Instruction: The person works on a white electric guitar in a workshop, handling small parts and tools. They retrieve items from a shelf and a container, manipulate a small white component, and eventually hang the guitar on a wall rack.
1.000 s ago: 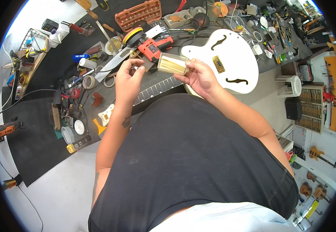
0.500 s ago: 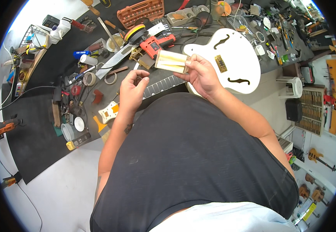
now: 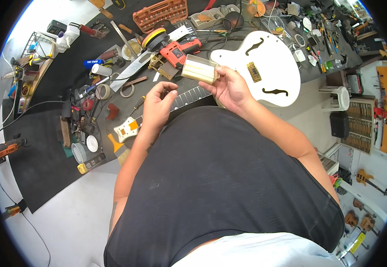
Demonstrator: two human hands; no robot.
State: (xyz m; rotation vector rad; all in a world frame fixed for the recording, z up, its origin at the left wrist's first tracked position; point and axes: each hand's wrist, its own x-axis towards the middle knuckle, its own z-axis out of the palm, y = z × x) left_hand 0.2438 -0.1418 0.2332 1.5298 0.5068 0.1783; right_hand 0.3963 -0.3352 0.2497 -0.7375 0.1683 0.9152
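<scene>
My right hand (image 3: 232, 89) grips a small clear plastic box (image 3: 199, 70) by its right end, thumb on top. Pale cream strips lie side by side inside the box. To its left, my left hand (image 3: 158, 104) is curled with thumb and fingertips close together; whatever is between them is too small or hidden to make out. Beneath both hands lies a white electric guitar (image 3: 271, 58) with f-shaped holes and a gold bridge pickup area. Its neck (image 3: 189, 97) runs left under my left hand to a white headstock (image 3: 126, 129).
Behind the box rests a red and black polisher (image 3: 175, 52). An orange socket case (image 3: 160, 15), a long metal blade (image 3: 131, 71), tape rolls (image 3: 103, 91) and a yellow-handled brush (image 3: 118, 147) crowd the dark bench. Loose tools fill the far right. A white stool (image 3: 336, 99) stands beside the bench.
The plastic box has tilted in my right hand, showing more of its side, and shifted slightly right. My left hand has moved a little to the right, its thumb nearer the fingertips.
</scene>
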